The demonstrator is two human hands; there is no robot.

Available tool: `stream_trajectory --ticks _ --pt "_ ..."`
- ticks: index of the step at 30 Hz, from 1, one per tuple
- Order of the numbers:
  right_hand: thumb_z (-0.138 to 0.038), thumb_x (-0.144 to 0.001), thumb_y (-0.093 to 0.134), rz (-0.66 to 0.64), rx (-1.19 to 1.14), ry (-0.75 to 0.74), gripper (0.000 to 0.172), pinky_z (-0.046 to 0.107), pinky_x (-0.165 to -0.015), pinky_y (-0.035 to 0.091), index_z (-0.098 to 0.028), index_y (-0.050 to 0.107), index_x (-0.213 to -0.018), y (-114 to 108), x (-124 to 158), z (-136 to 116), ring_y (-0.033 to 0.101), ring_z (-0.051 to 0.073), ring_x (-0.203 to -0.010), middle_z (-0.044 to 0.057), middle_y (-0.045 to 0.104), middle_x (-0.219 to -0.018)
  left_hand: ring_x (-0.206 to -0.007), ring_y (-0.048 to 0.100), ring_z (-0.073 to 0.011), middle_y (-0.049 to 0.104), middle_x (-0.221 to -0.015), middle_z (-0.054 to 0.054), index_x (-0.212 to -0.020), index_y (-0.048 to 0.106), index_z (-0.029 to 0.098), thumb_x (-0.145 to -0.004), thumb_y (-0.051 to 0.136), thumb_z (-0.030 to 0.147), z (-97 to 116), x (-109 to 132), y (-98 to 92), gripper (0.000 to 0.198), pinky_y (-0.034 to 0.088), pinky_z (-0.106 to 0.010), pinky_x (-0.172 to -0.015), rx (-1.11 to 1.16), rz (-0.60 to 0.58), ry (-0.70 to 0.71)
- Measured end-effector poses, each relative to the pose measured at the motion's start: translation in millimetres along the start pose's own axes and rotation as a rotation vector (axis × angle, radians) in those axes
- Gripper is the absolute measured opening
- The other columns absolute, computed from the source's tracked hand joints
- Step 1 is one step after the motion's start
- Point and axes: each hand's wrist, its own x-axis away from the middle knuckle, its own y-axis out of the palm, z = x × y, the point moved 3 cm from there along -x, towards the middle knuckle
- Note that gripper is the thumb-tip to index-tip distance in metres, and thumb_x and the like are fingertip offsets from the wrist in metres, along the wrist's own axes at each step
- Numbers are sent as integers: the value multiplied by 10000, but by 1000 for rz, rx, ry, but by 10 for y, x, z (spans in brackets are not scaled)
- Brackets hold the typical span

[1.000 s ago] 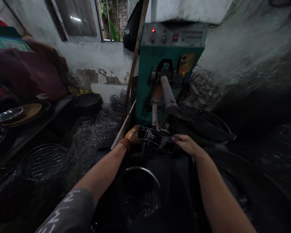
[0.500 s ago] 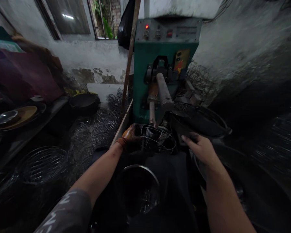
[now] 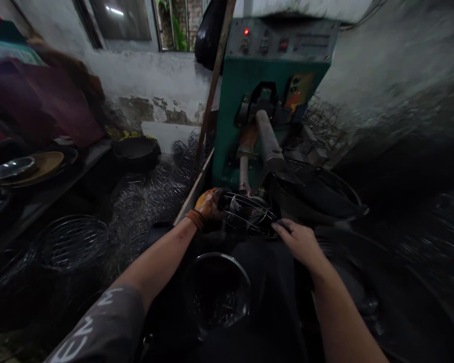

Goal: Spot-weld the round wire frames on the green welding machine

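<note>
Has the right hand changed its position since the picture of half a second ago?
Yes. Judged against the green machine, the right hand has moved to the left, to the right edge of the wire frame.

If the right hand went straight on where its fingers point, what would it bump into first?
The right hand would probably meet the curved wire frame first; its edge lies right ahead, perhaps touching, though depth is unclear.

Curved wire frame (image 3: 248,214) — thin, shiny bars, openwork, between left fingers (image 3: 216,195) and right fingers (image 3: 282,228)
</note>
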Motion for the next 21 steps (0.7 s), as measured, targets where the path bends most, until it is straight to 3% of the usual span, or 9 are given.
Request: stream_trajectory --ticks 7,13,17,21 --pt "-598 -906 516 4 -125 -38 376 336 -630 520 -285 650 -746 82 44 -191 689 261 -660 38 711 -668 -1140 733 -311 757 -1246 -100 -1363 693 195 -676 876 334 -86 -29 -110 724 593 -419 -1025 -30 -5 37" --pt "-597 -917 510 42 -128 -10 376 329 -589 512 -298 636 -727 144 116 -220 698 266 -647 44 707 -666 -1433 567 -325 602 -1526 -169 -1562 522 161 -778 833 501 184 92 -225 910 450 -446 -1232 -115 -18 202" --pt "-570 -925 502 36 -71 -49 358 331 -625 519 -298 610 -718 222 100 -345 712 266 -664 48 714 -677 -1524 453 -372 586 -1541 -182 -1538 561 156 -794 800 556 389 174 -121 878 375 -499 -1269 -270 -24 308" --pt "-502 -949 502 26 28 -87 324 341 -662 540 -279 637 -755 330 88 -462 740 277 -709 79 748 -731 -1385 577 -366 672 -1418 -166 -1441 650 185 -836 754 491 433 151 36 686 437 -505 -1189 -387 -87 263"
